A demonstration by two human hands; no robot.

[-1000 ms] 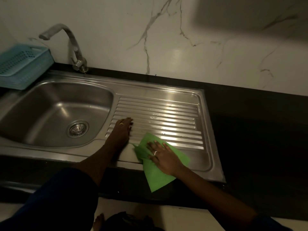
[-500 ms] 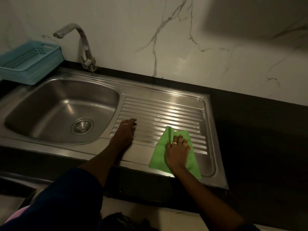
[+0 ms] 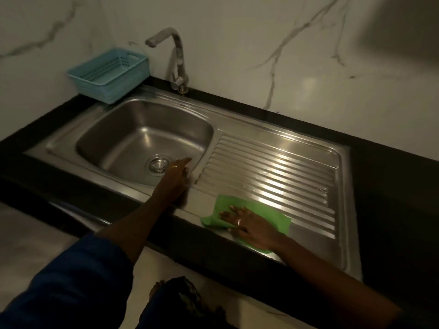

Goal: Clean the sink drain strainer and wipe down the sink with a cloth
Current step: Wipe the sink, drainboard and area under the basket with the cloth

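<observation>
The right hand (image 3: pixel 249 225) is lying flat and spread on the green cloth (image 3: pixel 273 216), fingers apart, pressing it against the front lip of the sink (image 3: pixel 342 186) at about 5 o'clock from the basin; nothing is pinched, the cloth is only being held down by the palm. The left hand (image 3: pixel 174 184) is resting open, fingers loosely together, on the steel at the basin's 4 o'clock corner, gripping nothing, apparently bracing. The strainer (image 3: pixel 158 165) is sitting in the drain at the bottom of the basin, just beside the left fingertips in this view, though lower. The likeliest trouble is the cloth: part of it is hanging over the sink's front edge toward the dark counter (image 3: pixel 392 210), so a sweep toward 6 o'clock could be dragging it off the steel and letting it bunch or slide out from under the palm. The ribbed drainboard (image 3: pixel 273 172) at 12 o'clock from the cloth looks glossy, possibly wet, and a flat palm may be skating over rib tops, leaving the grooves unwiped. A bracing hand on slick steel so near the basin's rim could be slipping inward. The light is dim, so missed streaks would be hard to spot. The blue basket (image 3: pixel 109 74) and tap (image 3: pixel 177 60), off at 10 and 12 o'clock from the basin, are standing well apart from both hands and seem out of harm's way.
</observation>
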